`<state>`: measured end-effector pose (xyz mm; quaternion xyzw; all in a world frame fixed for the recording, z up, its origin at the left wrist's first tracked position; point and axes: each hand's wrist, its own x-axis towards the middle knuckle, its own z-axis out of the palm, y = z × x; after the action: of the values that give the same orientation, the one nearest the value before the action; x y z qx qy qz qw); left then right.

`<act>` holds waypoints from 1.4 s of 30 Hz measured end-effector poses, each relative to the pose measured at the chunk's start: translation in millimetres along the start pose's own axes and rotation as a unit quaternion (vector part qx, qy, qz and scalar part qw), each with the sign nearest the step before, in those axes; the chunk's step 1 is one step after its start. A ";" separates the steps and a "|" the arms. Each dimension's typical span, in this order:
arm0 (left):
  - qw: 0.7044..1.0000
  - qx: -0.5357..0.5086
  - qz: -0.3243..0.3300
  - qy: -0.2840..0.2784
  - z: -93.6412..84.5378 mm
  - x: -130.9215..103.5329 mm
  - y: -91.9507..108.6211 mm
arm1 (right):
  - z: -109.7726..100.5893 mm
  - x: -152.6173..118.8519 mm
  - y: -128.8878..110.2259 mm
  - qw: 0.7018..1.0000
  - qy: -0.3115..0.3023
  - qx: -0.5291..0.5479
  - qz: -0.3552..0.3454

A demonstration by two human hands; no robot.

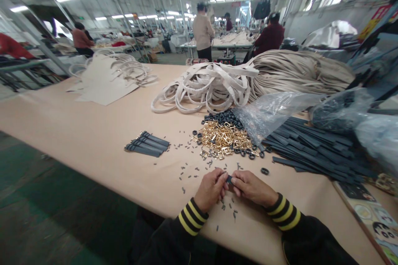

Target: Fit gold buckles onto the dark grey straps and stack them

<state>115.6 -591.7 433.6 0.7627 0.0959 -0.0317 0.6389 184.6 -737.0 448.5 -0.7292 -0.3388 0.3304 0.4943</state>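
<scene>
My left hand (212, 187) and my right hand (253, 187) meet near the front edge of the table. Both are closed on a dark strap (229, 179), of which only a short piece shows between the fingers. Beyond them lies a heap of gold buckles (224, 138), with black loops (225, 118) piled behind it. Small dark bits (189, 169) are scattered around my hands. To the left rests a bundle of finished-looking dark straps with gold ends (147, 144). Many loose dark strips (306, 145) are stacked at the right.
Coiled beige straps (208, 87) and a long beige bundle (298, 70) lie at the back. Beige panels with handles (108, 78) are at the far left. Clear plastic bags (276, 107) cover part of the right side. A printed board (367, 219) lies at the right edge. People stand beyond.
</scene>
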 end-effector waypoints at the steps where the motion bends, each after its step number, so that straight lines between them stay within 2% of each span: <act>1: 1.000 0.017 0.004 -0.002 -4.5 1.7 1.0 | -0.7 -0.4 -0.4 1.000 0.012 -0.026 -0.008; 4: 0.992 0.101 0.053 0.055 -24.4 12.1 6.4 | -2.8 -0.9 -1.1 0.996 0.057 -0.067 -0.009; 7: 0.954 0.224 0.146 0.137 -43.8 27.6 12.9 | -3.7 0.2 -0.8 0.995 0.081 -0.065 0.008; 9: 0.924 0.291 0.199 0.146 -50.0 38.1 16.4 | -3.8 1.5 0.2 0.994 0.093 -0.059 0.011; 11: 0.904 0.335 0.231 0.127 -49.7 47.0 18.7 | -3.9 2.8 2.0 0.993 0.110 -0.049 0.012; 15: 0.877 0.399 0.245 0.106 -36.8 59.0 23.0 | -5.3 5.2 7.6 0.988 0.155 -0.015 0.023; 17: 0.864 0.426 0.252 0.089 -26.4 63.8 25.5 | -7.8 6.0 9.4 0.976 0.214 0.018 0.017; 20: 0.845 0.461 0.269 0.034 -5.6 72.0 28.5 | -15.0 5.5 8.5 0.937 0.331 0.113 -0.004; 22: 0.834 0.485 0.265 0.002 9.6 77.6 29.9 | -21.0 4.3 5.8 0.910 0.380 0.166 -0.018; 24: 0.824 0.506 0.254 -0.009 22.6 82.4 31.7 | -25.3 3.1 3.4 0.898 0.398 0.184 -0.026; 26: 0.820 0.516 0.247 -0.005 31.1 85.5 33.6 | -26.3 3.1 3.9 0.901 0.394 0.182 -0.022; 28: 0.831 0.500 0.246 -0.006 34.5 87.2 34.6 | -24.6 5.4 9.3 0.913 0.372 0.169 -0.008; 31: 0.865 0.443 0.234 -0.018 31.5 88.3 32.2 | -22.8 14.0 24.4 0.934 0.336 0.121 0.004; 33: 0.895 0.390 0.217 0.000 25.3 87.8 28.1 | -23.8 20.7 34.1 0.943 0.325 0.078 -0.001; 36: 0.954 0.245 0.163 0.052 13.4 84.4 20.2 | -25.4 26.0 40.8 0.948 0.318 0.000 -0.019; 38: 0.983 0.127 0.122 0.061 6.6 81.0 14.5 | -23.9 25.7 40.0 0.951 0.305 -0.055 -0.023; 42: 0.995 -0.050 0.074 0.042 0.9 72.5 5.1 | -15.7 22.1 34.7 0.957 0.269 -0.104 -0.023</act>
<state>187.7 -585.8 426.0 0.7355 0.0671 0.0528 0.6721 215.5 -736.4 417.0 -0.8306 -0.2427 0.0731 0.4959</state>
